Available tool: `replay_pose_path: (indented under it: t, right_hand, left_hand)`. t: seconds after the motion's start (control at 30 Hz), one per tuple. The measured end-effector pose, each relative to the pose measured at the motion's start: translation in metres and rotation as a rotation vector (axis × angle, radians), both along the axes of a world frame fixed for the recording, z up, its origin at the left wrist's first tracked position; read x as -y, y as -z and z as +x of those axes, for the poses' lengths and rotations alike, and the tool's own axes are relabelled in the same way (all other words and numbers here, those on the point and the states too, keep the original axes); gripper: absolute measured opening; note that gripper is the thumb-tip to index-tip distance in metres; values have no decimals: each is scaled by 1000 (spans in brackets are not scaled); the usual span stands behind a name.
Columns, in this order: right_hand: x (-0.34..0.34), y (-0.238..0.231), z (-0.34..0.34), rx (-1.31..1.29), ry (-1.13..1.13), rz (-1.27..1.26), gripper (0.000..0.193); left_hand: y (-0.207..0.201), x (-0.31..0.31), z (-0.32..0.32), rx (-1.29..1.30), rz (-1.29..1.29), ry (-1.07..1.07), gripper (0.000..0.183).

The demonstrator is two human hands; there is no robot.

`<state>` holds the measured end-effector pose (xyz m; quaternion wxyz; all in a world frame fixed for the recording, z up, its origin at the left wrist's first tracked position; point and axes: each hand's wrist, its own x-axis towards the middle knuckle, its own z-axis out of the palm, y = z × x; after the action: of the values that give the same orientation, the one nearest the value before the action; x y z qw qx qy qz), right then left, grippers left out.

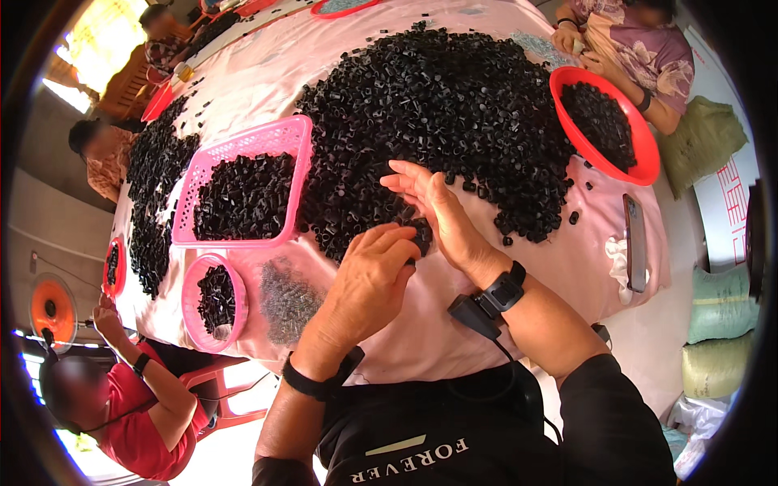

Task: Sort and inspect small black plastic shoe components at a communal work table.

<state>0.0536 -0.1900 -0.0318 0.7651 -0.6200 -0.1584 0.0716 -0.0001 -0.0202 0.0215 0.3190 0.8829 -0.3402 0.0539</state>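
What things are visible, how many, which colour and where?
Cloth: one, pink, under heaps
Part heaps: at least two, black, centre, left
Shiny heaps: two, grey, left, upper right
Rectangular basket: one, pink, left
Round basket: one, pink, lower left
Bowls: at least four, red, cloth edges
Phone: one, dark, right
Crumpled item: one, white, beside phone
Sacks: at least three, greenish, right
Fan: one, orange, left
Co-workers: at least four, mixed clothing, around cloth
Left hand: one, bare, centre
Right hand: one, bare, centre
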Motion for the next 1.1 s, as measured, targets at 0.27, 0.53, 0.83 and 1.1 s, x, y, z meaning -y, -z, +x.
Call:
replay_pose_path:
  t: [0.27, 0.53, 0.83, 1.1]
  right_hand:
    - [2, -4, 1, -16, 156, 38, 84]
    - [-4, -18, -5, -195, 184, -80, 66]
    - [-6, -10, 0, -123, 232, -47, 42]
    - [-3, -13, 0, -107, 208, -63, 27]
  left_hand:
    - [1, -19, -2, -16, -18, -149, 23]
    - [1, -31, -4, -14, 7, -214, 22]
    - [0, -27, -2, -25, 25, -161, 23]
    - [3, -22, 3, 2, 3, -137, 22]
